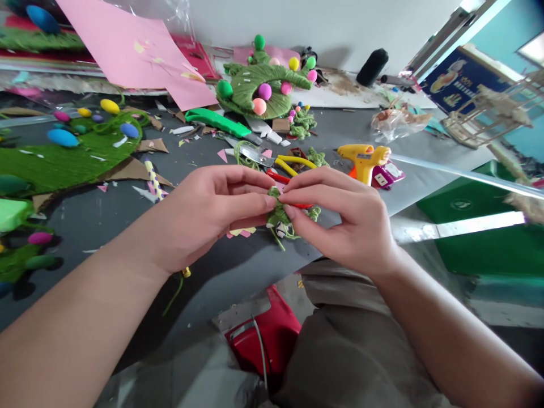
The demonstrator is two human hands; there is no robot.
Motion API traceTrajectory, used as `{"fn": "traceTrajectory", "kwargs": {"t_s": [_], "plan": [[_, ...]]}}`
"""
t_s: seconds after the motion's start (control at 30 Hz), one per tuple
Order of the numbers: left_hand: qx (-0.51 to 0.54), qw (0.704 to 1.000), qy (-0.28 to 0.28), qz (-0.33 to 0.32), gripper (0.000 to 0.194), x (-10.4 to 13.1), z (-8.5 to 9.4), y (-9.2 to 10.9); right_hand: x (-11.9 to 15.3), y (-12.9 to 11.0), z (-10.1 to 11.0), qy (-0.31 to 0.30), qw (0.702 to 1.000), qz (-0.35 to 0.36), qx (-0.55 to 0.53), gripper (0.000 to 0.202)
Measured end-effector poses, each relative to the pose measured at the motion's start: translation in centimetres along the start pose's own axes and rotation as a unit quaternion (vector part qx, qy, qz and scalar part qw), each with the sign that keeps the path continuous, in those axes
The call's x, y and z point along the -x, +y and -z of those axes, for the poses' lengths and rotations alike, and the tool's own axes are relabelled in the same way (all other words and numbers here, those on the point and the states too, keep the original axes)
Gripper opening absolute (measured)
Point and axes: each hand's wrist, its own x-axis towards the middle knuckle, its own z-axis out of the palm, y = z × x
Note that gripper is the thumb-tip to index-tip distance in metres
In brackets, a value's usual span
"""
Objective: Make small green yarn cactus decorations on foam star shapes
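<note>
Between my fingertips is a small green yarn piece [277, 214], held over the near edge of the grey table. My left hand [212, 209] pinches it from the left with thumb and fingers. From the other side my right hand [344, 212] grips it between thumb and fingertips. A small silvery bell-like bit [280, 229] and a loose green strand show just below it. Behind my fingers lie scissors with yellow handles [295, 164] and a red-handled tool, partly hidden by the right hand.
A yellow glue gun [361, 160] stands right of centre. A green utility knife [219, 122] lies among scraps. Behind it sits a green yarn-wrapped ornament [250, 85] with coloured balls. A larger green decorated piece [76, 147] lies left, and pink paper [140, 51] rests at the back.
</note>
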Motion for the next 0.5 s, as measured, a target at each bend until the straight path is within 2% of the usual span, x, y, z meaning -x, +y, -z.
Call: {"fn": "traceTrajectory", "kwargs": {"t_s": [0.5], "plan": [[-0.009, 1.000, 0.016, -0.010, 0.028, -0.02, 0.19, -0.22, 0.22, 0.30, -0.08, -0.017, 0.999, -0.025, -0.016, 0.018]]}}
